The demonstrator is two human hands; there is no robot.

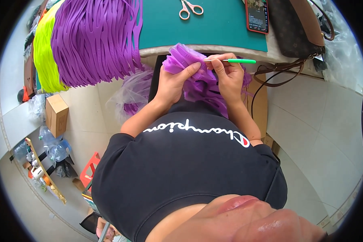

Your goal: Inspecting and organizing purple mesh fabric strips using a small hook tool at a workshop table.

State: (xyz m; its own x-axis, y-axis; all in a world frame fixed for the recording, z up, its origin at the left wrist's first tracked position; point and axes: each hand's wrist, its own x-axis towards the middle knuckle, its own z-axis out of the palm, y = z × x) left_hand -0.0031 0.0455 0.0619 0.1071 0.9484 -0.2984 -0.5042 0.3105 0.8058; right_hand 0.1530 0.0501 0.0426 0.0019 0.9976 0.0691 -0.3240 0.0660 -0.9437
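My left hand [175, 80] is closed on a bunch of purple rubbery strips [181, 58], thumb pressed across them. Just beside it, my right hand [230, 78] pinches a slim tool with a green handle [242, 61] and a thin metal shaft. The shaft points left, reaching the bunch by my left thumb; its tip cannot be made out. More purple strips [207, 94] hang below and between both hands, over my lap.
On the green mat [165, 26] lie many long purple straps [97, 38], neon-yellow straps [45, 48], pink-handled scissors [190, 10] and a phone [257, 18]. A brown bag [292, 26] sits at the right. Clear plastic bags [129, 94], a cardboard box [56, 115] and a red stool [89, 169] are lower left.
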